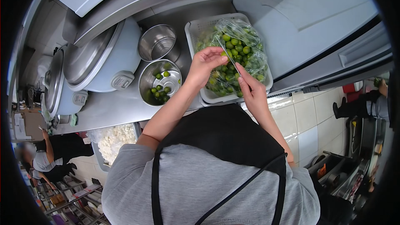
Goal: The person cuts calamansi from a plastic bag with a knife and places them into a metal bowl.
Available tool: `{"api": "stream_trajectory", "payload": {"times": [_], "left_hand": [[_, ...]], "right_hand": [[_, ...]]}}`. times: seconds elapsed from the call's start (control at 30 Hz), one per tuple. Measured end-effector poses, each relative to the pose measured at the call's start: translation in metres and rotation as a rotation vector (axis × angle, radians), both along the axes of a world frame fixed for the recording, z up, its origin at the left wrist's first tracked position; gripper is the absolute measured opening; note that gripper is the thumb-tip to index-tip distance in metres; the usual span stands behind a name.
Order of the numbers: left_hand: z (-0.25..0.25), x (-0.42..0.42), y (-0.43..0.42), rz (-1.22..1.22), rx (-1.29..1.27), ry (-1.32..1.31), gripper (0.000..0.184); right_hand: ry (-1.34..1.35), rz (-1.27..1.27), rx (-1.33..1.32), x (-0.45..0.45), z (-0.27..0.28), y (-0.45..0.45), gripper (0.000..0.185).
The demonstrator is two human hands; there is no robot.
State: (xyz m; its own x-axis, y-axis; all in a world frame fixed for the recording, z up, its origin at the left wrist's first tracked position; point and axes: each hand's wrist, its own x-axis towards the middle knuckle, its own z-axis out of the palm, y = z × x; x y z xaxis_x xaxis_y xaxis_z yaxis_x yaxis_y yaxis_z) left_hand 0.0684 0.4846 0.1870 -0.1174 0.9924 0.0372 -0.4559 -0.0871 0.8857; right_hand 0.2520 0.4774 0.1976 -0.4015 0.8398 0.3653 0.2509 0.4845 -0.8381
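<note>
Over a white plastic basket, my left hand is closed with a small green lime pinched in its fingertips. My right hand grips a slim knife, its blade pointing up and away, crossing close by that lime. Below both hands, a clear plastic bag spreads open inside the basket, full of small green limes. Left of my left forearm, a round steel pot holds several more limes at its bottom.
Another steel pot stands behind the first on the steel counter. Large lidded cookers line the left side; a pale appliance is at right. Below the counter is a tub of white pieces. Other people stand far left and right.
</note>
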Motion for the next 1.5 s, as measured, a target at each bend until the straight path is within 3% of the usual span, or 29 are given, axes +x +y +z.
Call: {"api": "stream_trajectory", "payload": {"times": [0.13, 0.23, 0.3, 0.37, 0.43, 0.47, 0.5, 0.57, 0.63, 0.83, 0.9, 0.93, 0.97, 1.03, 1.23, 1.5], "left_hand": [[-0.005, -0.01, 0.002, -0.097, -0.127, -0.344, 0.021], [-0.008, -0.036, 0.002, -0.089, -0.102, -0.357, 0.025], [-0.003, -0.06, -0.005, -0.052, -0.118, -0.148, 0.03], [0.014, -0.088, -0.019, -0.003, -0.235, 0.289, 0.03], [0.023, -0.114, -0.032, -0.049, -0.347, 0.995, 0.025], [0.027, -0.113, -0.035, 0.07, -0.369, 1.167, 0.016], [0.028, -0.107, -0.031, 0.07, -0.369, 1.166, 0.016], [0.028, -0.079, -0.015, 0.116, -0.022, 1.363, 0.018], [0.019, -0.031, 0.002, 0.119, 0.19, 1.373, 0.017], [-0.016, 0.04, 0.041, 0.071, 0.253, 1.793, 0.018], [-0.016, 0.031, 0.042, 0.185, 0.275, 1.487, 0.02], [-0.002, 0.02, 0.041, 0.096, 0.21, 1.295, 0.022], [0.012, 0.013, 0.032, 0.019, 0.004, 0.902, 0.026], [0.009, -0.006, 0.023, -0.03, 0.005, 0.265, 0.03], [0.017, -0.016, 0.001, -0.006, 0.07, -0.047, 0.03], [0.015, -0.015, -0.001, 0.091, 0.081, -0.049, 0.022]], "right_hand": [[-0.039, 0.025, -0.059, 0.004, 0.0, -0.002, 0.035], [-0.114, 0.042, -0.114, 0.011, -0.006, -0.004, 0.034], [-0.123, 0.081, -0.126, 0.014, -0.013, -0.007, 0.033], [-0.099, 0.058, -0.131, 0.018, -0.02, -0.007, 0.032], [-0.075, 0.028, -0.136, 0.023, -0.019, -0.004, 0.032], [-0.089, -0.022, -0.165, 0.026, -0.015, -0.001, 0.032], [-0.103, -0.07, -0.193, 0.029, -0.01, 0.001, 0.032], [-0.097, -0.086, -0.304, 0.031, -0.006, 0.006, 0.032], [-0.099, -0.126, -0.309, 0.03, -0.002, 0.011, 0.032], [-0.034, -0.125, -0.235, 0.023, 0.015, 0.013, 0.034], [-0.006, -0.126, -0.25, 0.024, 0.02, 0.009, 0.035], [-0.001, -0.128, -0.273, 0.025, 0.02, 0.007, 0.035], [0.004, -0.13, -0.296, 0.026, 0.02, 0.005, 0.035], [0.06, -0.111, -0.279, 0.028, 0.013, 0.002, 0.034], [0.049, 0.018, -0.279, 0.019, 0.01, -0.011, 0.034], [0.013, 0.083, -0.121, 0.009, 0.007, -0.016, 0.033]]}}
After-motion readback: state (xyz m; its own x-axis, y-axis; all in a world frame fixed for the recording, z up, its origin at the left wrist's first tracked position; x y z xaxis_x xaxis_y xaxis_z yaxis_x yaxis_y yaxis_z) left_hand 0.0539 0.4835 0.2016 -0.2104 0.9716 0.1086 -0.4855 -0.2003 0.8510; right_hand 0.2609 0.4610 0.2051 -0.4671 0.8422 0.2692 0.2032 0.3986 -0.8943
